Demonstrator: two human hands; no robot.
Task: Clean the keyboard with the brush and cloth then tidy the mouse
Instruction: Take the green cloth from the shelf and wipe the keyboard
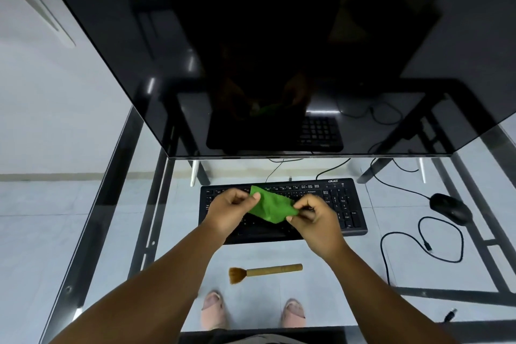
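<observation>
Keyboard (346,204), black with a numeric pad at its right end, lies flat on a glass surface (307,301) just in front of a large dark monitor (251,50), as seen from the head camera. Above its middle keys a person stretches a green cloth (269,207) between both hands. The left hand (231,209) pinches the cloth's upper left corner between thumb and curled fingers; the right hand (315,215) pinches the lower right edge in the same kind of grip, so that both hands are closed on the fabric. The cloth hangs slightly crumpled between them, and whether it touches the keys cannot be told.

Nearer the person, a brush (265,272) with a wooden handle lies on the glass, apart from the keyboard, its brown bristles pointing left and its handle to the right. A black mouse (449,208) sits well to the right of the keyboard, its cable (418,243) trailing in loose loops across the glass beside it. A loose plug end (450,315) rests near the right front corner. Through the transparent top, the person's feet in pale slippers (213,308) show on the tiled floor below.
</observation>
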